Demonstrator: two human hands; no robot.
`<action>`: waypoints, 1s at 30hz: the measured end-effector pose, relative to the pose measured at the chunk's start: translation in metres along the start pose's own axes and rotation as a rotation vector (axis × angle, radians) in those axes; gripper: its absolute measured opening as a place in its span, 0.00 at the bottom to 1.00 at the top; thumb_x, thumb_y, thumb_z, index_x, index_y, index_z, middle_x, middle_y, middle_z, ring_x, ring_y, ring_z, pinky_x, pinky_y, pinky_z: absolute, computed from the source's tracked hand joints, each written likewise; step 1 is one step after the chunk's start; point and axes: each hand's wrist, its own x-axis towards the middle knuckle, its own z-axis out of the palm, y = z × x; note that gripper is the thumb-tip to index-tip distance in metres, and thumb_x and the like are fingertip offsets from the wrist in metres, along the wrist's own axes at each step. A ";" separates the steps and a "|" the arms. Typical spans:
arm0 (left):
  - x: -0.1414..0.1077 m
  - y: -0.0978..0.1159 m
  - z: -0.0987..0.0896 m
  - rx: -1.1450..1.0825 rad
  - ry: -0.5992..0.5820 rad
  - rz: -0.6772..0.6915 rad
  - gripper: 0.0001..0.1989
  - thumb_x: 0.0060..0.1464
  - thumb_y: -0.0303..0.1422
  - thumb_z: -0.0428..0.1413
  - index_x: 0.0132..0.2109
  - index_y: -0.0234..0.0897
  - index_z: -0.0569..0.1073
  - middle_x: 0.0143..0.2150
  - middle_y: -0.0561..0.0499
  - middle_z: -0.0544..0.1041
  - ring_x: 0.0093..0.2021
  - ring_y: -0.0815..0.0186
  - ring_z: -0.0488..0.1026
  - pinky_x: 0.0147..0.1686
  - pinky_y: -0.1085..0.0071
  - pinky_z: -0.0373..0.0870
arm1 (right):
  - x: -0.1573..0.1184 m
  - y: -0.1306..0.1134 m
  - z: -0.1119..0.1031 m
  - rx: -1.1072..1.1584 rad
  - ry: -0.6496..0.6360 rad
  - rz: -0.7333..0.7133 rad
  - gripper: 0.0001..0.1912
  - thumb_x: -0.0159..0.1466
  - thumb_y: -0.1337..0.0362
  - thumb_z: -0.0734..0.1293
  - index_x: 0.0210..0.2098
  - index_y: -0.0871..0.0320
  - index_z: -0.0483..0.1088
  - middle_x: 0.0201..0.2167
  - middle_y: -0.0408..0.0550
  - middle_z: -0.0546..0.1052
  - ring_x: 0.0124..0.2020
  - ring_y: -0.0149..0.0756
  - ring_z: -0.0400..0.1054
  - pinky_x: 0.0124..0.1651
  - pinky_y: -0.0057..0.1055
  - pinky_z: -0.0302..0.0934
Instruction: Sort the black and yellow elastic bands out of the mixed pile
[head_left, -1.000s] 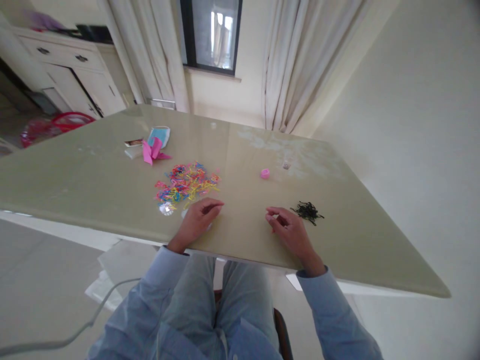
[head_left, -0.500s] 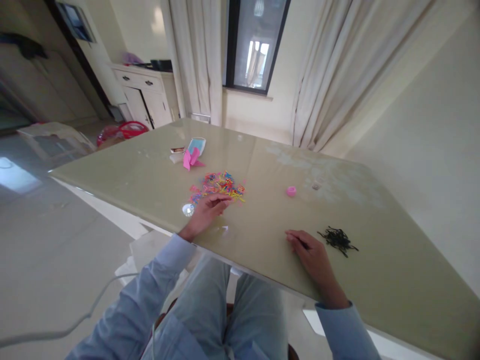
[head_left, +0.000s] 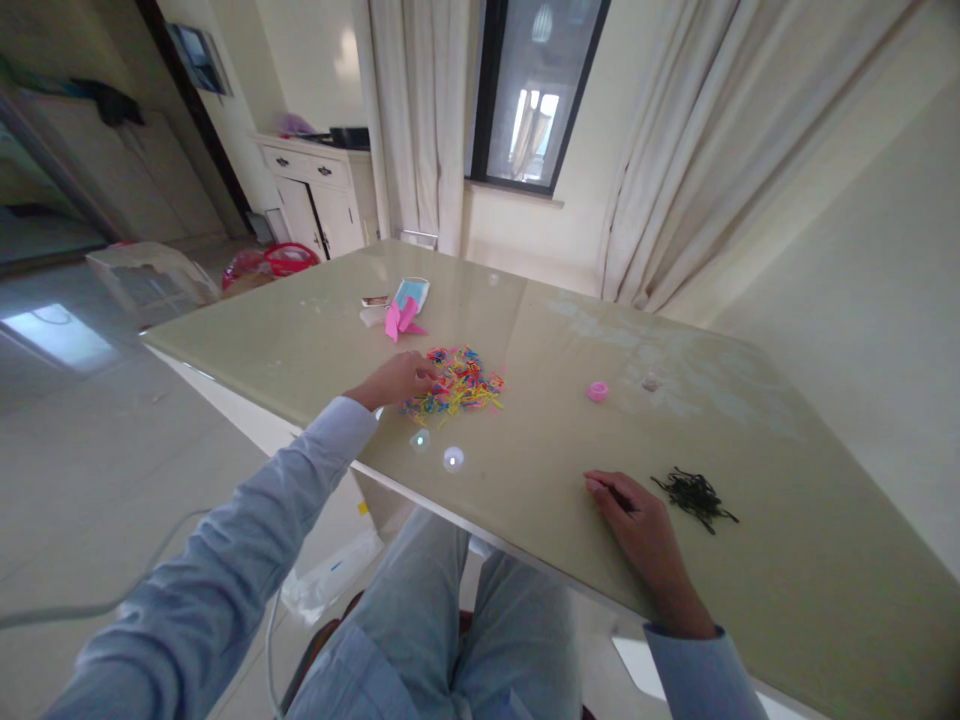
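Observation:
My left hand (head_left: pixel 403 379) is at the left edge of a pile of small bright coloured strips (head_left: pixel 466 385), red, yellow, blue and pink. Its fingers are curled and pressed together; whatever is between the fingertips is too small to make out. My right hand (head_left: pixel 636 520) rests on the table (head_left: pixel 517 440) with thumb and fingers closed. What it may hold is hidden. Just right of it lies a heap of black strands (head_left: pixel 695 497), apart from the hand. A small pink ring-shaped thing (head_left: pixel 598 391) sits beyond my right hand.
Behind the coloured pile lie a pink folded paper shape (head_left: pixel 403 319), a light-blue packet (head_left: pixel 412 292) and a small brown-and-white item (head_left: pixel 375 301). A small clear piece (head_left: pixel 650 382) is at the right. Bright round spots mark the table near its front edge.
My left hand has moved left and away from me, from the pile's front to its left edge, uncovering more strips. My right hand keeps its place. The whole view has shifted slightly.

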 end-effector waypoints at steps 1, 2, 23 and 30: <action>0.001 0.000 0.000 0.046 -0.025 0.026 0.15 0.50 0.35 0.56 0.41 0.37 0.84 0.33 0.48 0.80 0.31 0.65 0.72 0.31 0.73 0.64 | 0.000 0.000 0.000 -0.002 -0.002 0.004 0.19 0.64 0.49 0.64 0.37 0.56 0.79 0.34 0.51 0.82 0.34 0.41 0.75 0.37 0.35 0.68; 0.002 0.000 0.000 0.079 -0.050 0.049 0.15 0.50 0.34 0.55 0.41 0.38 0.84 0.33 0.47 0.80 0.31 0.65 0.73 0.32 0.73 0.64 | 0.000 0.000 0.000 -0.003 -0.003 0.006 0.19 0.64 0.48 0.64 0.37 0.56 0.79 0.34 0.51 0.82 0.33 0.41 0.75 0.37 0.35 0.68; 0.014 -0.016 0.005 0.092 -0.026 0.052 0.17 0.52 0.40 0.53 0.32 0.34 0.83 0.28 0.47 0.78 0.31 0.62 0.72 0.33 0.70 0.64 | 0.000 -0.002 0.000 -0.017 0.006 -0.017 0.19 0.63 0.49 0.64 0.36 0.56 0.79 0.34 0.52 0.82 0.35 0.42 0.75 0.39 0.35 0.68; 0.012 -0.017 0.005 0.078 -0.037 0.108 0.13 0.48 0.37 0.57 0.36 0.36 0.83 0.35 0.44 0.80 0.37 0.60 0.75 0.38 0.70 0.67 | 0.000 -0.003 -0.001 -0.021 -0.008 0.002 0.19 0.63 0.48 0.64 0.36 0.55 0.79 0.35 0.52 0.82 0.35 0.42 0.75 0.40 0.37 0.69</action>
